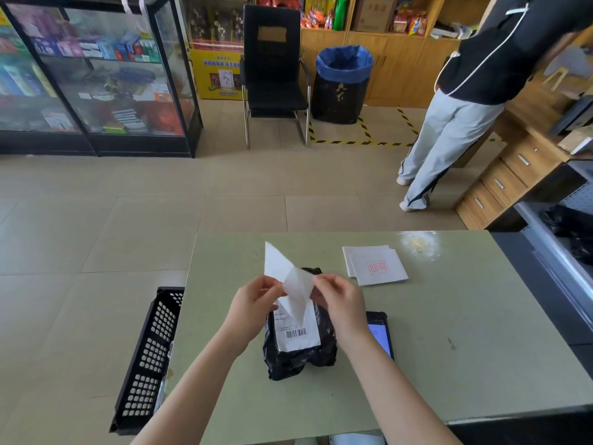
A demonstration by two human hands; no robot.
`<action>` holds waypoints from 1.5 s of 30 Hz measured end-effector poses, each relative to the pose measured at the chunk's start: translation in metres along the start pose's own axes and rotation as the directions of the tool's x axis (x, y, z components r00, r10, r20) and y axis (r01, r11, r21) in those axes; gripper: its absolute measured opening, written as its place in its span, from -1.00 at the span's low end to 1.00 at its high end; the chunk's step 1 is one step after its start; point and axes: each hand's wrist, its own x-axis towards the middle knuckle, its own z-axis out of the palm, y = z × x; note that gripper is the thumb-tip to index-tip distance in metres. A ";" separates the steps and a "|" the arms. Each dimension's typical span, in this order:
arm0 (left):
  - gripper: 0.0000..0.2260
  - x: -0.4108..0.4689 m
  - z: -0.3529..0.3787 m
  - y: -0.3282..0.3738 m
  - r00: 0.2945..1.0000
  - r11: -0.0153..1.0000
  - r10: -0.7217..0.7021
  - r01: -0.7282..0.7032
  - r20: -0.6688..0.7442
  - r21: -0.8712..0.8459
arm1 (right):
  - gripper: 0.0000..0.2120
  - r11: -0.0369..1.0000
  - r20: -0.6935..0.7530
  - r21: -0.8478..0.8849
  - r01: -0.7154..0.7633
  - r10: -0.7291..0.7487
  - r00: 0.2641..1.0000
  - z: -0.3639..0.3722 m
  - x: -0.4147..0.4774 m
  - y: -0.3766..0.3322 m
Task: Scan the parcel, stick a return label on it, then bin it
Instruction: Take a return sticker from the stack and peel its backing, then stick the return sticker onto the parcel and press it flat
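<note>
A black plastic parcel (298,358) with a white barcode label lies on the green table (449,348) in front of me. Above it I hold a white return label (277,263) partly peeled from its translucent backing (300,292). My left hand (253,303) pinches the label sheet. The backing's edge is pinched by my right hand (340,300). Both hands hover just above the parcel's far end.
A small stack of return labels (375,264) with a red stamp lies at the right. A phone (380,332) with a lit screen lies beside the parcel. A black perforated crate (150,354) stands on the floor, left of the table. A person stands at the far right.
</note>
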 end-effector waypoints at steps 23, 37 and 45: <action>-0.62 0.006 -0.010 -0.016 0.987 0.993 0.107 -0.101 -0.120 0.061 | -0.91 0.940 0.173 0.170 -0.295 0.266 0.948 -0.015 0.017 0.008; -0.73 0.046 -0.080 -0.074 0.957 0.971 -0.098 0.152 -0.273 0.185 | -0.88 0.957 0.045 0.087 -0.276 0.273 0.961 -0.073 0.068 -0.004; -0.64 0.057 -0.081 -0.116 0.880 0.893 -0.162 0.323 -0.446 0.312 | -0.86 0.960 0.070 0.054 -0.276 0.272 0.960 -0.074 0.078 -0.002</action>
